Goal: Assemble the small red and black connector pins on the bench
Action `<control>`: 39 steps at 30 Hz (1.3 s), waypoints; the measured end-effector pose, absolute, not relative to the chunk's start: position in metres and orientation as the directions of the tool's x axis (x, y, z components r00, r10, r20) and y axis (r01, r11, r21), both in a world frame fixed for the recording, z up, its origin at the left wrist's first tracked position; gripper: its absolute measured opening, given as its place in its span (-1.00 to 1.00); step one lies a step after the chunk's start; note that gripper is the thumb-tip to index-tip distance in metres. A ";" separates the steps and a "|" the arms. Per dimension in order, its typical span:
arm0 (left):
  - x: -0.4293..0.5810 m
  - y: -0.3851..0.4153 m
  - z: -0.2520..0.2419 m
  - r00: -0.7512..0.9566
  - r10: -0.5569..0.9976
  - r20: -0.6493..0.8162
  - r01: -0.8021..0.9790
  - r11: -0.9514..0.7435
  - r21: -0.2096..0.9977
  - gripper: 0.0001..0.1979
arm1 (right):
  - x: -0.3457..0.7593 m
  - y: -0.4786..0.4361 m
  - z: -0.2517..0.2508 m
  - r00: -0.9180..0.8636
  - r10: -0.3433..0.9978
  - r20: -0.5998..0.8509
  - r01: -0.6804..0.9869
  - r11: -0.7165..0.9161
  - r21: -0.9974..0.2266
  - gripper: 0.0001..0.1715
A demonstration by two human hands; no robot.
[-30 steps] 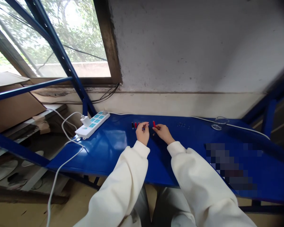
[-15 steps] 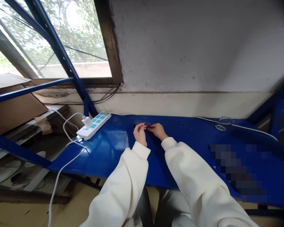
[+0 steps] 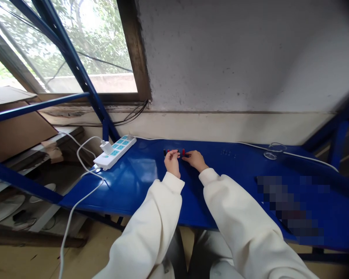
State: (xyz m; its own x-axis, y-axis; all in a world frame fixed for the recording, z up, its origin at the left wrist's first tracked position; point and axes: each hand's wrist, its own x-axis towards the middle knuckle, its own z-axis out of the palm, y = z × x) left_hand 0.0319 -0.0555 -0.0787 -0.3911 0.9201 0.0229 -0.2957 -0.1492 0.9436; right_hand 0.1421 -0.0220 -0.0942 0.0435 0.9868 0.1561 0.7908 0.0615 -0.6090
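My left hand (image 3: 172, 162) is closed in a pinch over the blue table, and a small dark piece (image 3: 178, 151) shows at its fingertips. What the fingers hold is too small to name. A short black piece (image 3: 164, 152) and a little red piece (image 3: 168, 150) show just behind that hand. Across a narrow gap, my right hand (image 3: 195, 160) has its thumb and fingers pinched together. Right at their tips stands a small red piece (image 3: 183, 152); whether they grip it or something else is hard to see.
A white power strip (image 3: 115, 153) with a plugged-in adapter (image 3: 106, 147) lies at the table's left end, its cable hanging over the edge. Tiny metal bits (image 3: 228, 153) are scattered right of my hands. Farther right sits a clear round item (image 3: 270, 155) by a white cable.
The view has shifted very slightly. Both hands keep nearly the same place; the right fingertips sit a little lower against the red piece, which shows more fully.
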 end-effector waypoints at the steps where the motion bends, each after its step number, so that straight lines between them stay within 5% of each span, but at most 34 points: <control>1: 0.033 -0.056 -0.079 -0.358 0.933 0.030 -0.287 -0.141 0.948 -0.88 | 0.144 -0.026 -0.092 0.053 0.985 0.162 0.784 0.059 -0.618 -0.63; 8: 0.041 -0.058 -0.089 0.006 0.985 0.174 0.054 -0.174 0.983 -0.78 | 0.166 -0.062 -0.090 0.171 0.880 0.444 0.697 0.211 -0.686 -0.70; 13: 0.043 -0.060 -0.099 0.074 0.912 0.403 0.408 -0.396 0.822 -0.76 | 0.172 -0.073 -0.093 0.193 0.845 0.498 0.717 0.225 -0.659 -0.75; 39: 0.041 -0.060 -0.098 0.065 0.913 0.404 0.476 -0.384 0.791 -0.74 | 0.172 -0.071 -0.098 0.183 0.848 0.497 0.717 0.231 -0.658 -0.81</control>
State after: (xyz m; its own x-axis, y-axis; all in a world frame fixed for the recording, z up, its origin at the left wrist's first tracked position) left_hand 0.0412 -0.0599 -0.0984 0.0646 0.9126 0.4037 0.4757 -0.3838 0.7915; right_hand 0.1718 -0.0714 -0.0975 0.1828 0.8480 0.4974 0.7171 0.2311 -0.6576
